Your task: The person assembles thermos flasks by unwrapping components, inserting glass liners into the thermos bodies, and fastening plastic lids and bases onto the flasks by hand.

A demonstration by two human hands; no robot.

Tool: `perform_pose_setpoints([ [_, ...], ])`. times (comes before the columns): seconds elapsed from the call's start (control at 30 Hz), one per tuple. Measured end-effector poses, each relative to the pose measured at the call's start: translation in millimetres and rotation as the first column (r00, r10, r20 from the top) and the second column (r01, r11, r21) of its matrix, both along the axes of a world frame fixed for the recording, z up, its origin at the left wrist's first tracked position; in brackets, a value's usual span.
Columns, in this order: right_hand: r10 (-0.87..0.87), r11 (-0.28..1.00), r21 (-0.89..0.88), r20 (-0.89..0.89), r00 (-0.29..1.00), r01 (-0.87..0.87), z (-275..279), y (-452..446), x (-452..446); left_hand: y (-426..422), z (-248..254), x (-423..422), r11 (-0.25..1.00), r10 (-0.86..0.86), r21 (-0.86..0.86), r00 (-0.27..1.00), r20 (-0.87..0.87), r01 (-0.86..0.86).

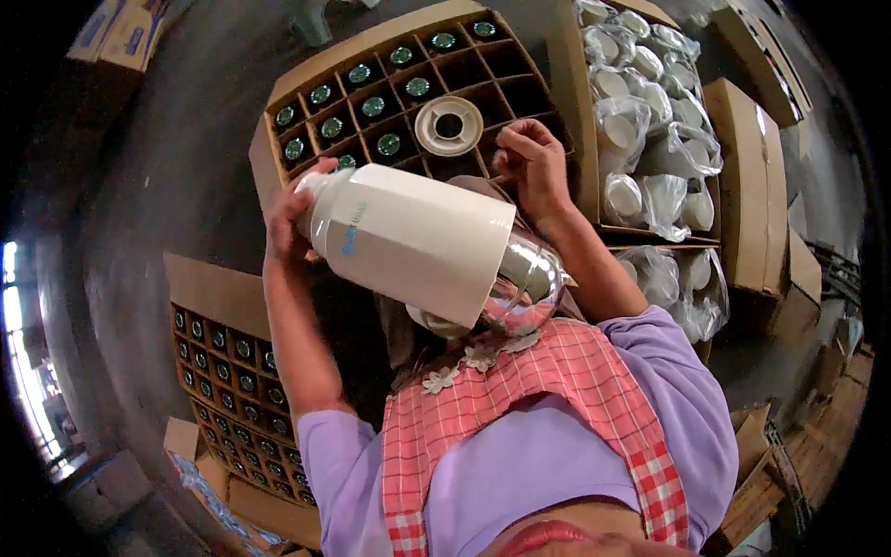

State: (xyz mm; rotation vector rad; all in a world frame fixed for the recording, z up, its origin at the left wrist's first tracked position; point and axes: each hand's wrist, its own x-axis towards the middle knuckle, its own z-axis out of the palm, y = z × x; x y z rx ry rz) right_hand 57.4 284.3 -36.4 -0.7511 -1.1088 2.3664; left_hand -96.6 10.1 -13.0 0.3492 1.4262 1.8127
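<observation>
My left hand (pixel 290 219) is wrapped round the narrow end of a white thermos flask shell (pixel 408 237), which lies tilted across my lap. Out of the shell's wide end comes a silvery glass liner (pixel 531 283), close to my apron. My right hand (pixel 535 165) hovers by the near right part of a divided carton (pixel 264 153), its fingers curled together; whether they hold anything is hidden. A round cream plastic ring with spokes (pixel 429 127) rests on the carton's dividers, left of my right hand. Several shiny green-tinted glass tops (pixel 373 106) show in the carton's compartments.
To the right stands a carton of white cups in clear plastic bags (pixel 615 130), with a closed cardboard box (pixel 750 186) beyond it. At lower left are stacked divided cartons (pixel 223 362) with glass pieces. A green stool (pixel 314 23) stands at the back.
</observation>
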Motion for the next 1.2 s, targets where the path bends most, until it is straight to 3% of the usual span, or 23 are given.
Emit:
perform_pose_setpoints([
  [0.13, 0.114, 0.972, 0.208, 0.009, 0.993, -0.113, -18, 22, 71, -3, -2, 8, 0.996, 0.074, -0.062, 0.993, 0.093, -0.069],
  [0.17, 0.159, 0.927, 0.342, 0.003, 0.987, -0.151, -26, 20, 96, -3, -6, 10, 0.996, 0.085, -0.051, 0.989, 0.119, -0.079],
  [0.2, 0.232, 0.920, 0.329, -0.014, 0.973, -0.215, -16, 9, 116, -3, -12, 12, 0.995, 0.095, -0.040, 0.985, 0.144, -0.090],
  [0.23, 0.299, 0.950, 0.139, -0.137, 0.944, -0.280, -14, 0, 130, -1, -17, 12, 0.994, 0.104, -0.029, 0.980, 0.168, -0.101],
  [0.3, 0.273, 0.960, -0.006, -0.180, 0.945, -0.279, 6, -20, 135, 0, -26, 10, 0.997, 0.073, -0.041, 0.973, 0.220, -0.065],
  [0.37, 0.303, 0.918, 0.273, -0.012, 0.953, -0.288, 8, -22, 128, 4, -27, 19, 0.990, 0.130, -0.090, 0.956, 0.263, -0.110],
  [0.4, 0.349, 0.887, 0.322, 0.001, 0.937, -0.331, 9, -19, 122, 2, -31, 19, 0.995, 0.099, -0.040, 0.944, 0.315, -0.091],
  [0.5, 0.323, 0.619, 0.744, 0.049, 0.945, -0.250, 25, -22, 107, -23, -76, 13, 0.986, 0.146, 0.019, 0.911, 0.386, -0.166],
  [0.53, 0.297, 0.537, 0.805, 0.100, 0.950, -0.253, 24, -22, 102, -22, -74, 20, 0.970, 0.243, -0.056, 0.939, 0.244, -0.236],
  [0.63, 0.235, 0.267, 0.956, 0.059, 0.970, -0.123, 32, -23, 84, -15, -68, 27, 0.966, 0.257, -0.041, 0.933, 0.252, -0.255],
  [0.67, 0.222, 0.247, 0.962, 0.059, 0.973, -0.114, 31, -24, 82, -14, -63, 32, 0.965, 0.241, 0.001, 0.892, 0.382, -0.262],
  [0.77, 0.233, 0.401, 0.905, 0.049, 0.971, -0.142, 23, -24, 79, -14, -48, 42, 0.932, 0.362, -0.096, 0.897, 0.255, -0.349],
  [0.8, 0.224, 0.491, 0.853, 0.072, 0.972, -0.176, 22, -24, 79, -18, -55, 38, 0.947, 0.315, -0.034, 0.903, 0.292, -0.320],
  [0.87, 0.238, 0.641, 0.727, 0.118, 0.964, -0.247, 19, -25, 76, -7, -42, 44, 0.938, 0.336, 0.032, 0.930, 0.149, -0.344],
  [0.9, 0.245, 0.769, 0.578, 0.125, 0.961, -0.272, 9, -27, 75, -1, -30, 51, 0.924, 0.370, 0.068, 0.926, 0.074, -0.375],
  [0.97, 0.260, 0.902, 0.377, -0.080, 0.962, -0.212, 4, -26, 73, 5, 2, 57, 0.932, 0.358, 0.017, 0.914, -0.190, -0.361],
  [1.0, 0.215, 0.929, 0.311, -0.016, 0.977, -0.199, -2, -21, 73, 15, 22, 67, 0.920, 0.376, 0.010, 0.879, -0.292, -0.391],
  [1.03, 0.173, 0.950, 0.252, 0.058, 0.983, -0.182, -12, -15, 76, 16, 29, 71, 0.926, 0.338, -0.001, 0.828, -0.447, -0.379],
  [1.07, 0.197, 0.970, 0.163, -0.086, 0.977, -0.181, -50, -3, 90, 27, 46, 80, 0.910, 0.347, -0.004, 0.765, -0.542, -0.415],
  [1.1, 0.184, 0.983, 0.062, -0.217, 0.959, -0.175, -80, 4, 103, 31, 59, 82, 0.935, 0.237, -0.036, 0.698, -0.675, -0.352],
  [1.13, 0.175, 0.983, -0.007, -0.285, 0.943, -0.184, -96, 12, 109, 35, 65, 83, 0.938, 0.172, -0.040, 0.565, -0.807, -0.343],
  [1.2, 0.179, 0.972, -0.096, -0.281, 0.943, -0.213, -93, 18, 101, 53, 85, 95, 0.929, 0.201, 0.078, 0.315, -0.928, -0.361],
])
